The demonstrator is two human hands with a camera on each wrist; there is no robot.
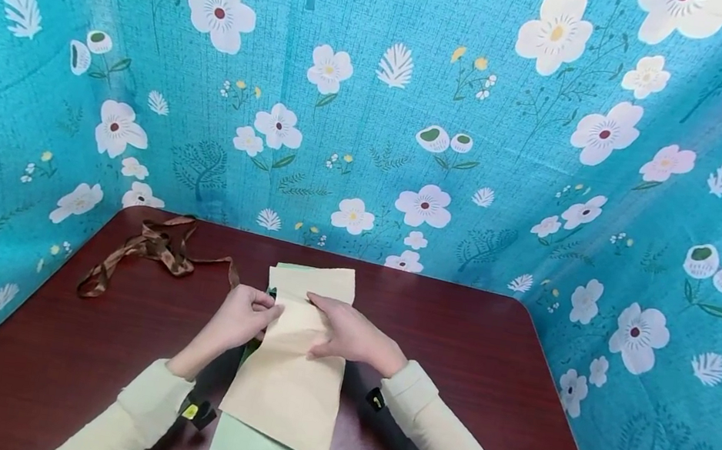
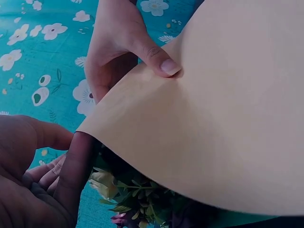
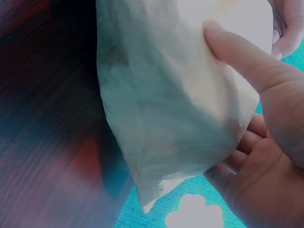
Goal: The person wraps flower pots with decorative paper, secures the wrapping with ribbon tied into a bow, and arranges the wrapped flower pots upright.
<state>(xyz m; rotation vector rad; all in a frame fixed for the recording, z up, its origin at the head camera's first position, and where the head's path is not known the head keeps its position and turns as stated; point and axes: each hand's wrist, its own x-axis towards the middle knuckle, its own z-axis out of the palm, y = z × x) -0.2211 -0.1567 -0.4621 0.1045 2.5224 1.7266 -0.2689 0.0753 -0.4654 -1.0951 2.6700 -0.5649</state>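
A sheet of cream wrapping paper (image 1: 300, 371) lies lengthwise in front of me, bent over a bunch of flowers (image 2: 142, 199). Pale green paper (image 1: 254, 444) shows beneath it at the near end. My left hand (image 1: 242, 320) pinches the cream sheet's left edge between thumb and index finger. On the other side, my right hand (image 1: 352, 332) grips the sheet, its thumb (image 3: 237, 54) pressing on the face and the fingers behind the edge. Leaves and a pale yellow bloom (image 2: 103, 184) peek out under the paper in the left wrist view; most of the bunch is hidden.
A loose brown ribbon (image 1: 164, 250) lies in a tangle at the table's back left, one end trailing toward the left hand. The dark red table (image 1: 465, 373) is bordered by a blue floral curtain (image 1: 379, 103) at the back and sides.
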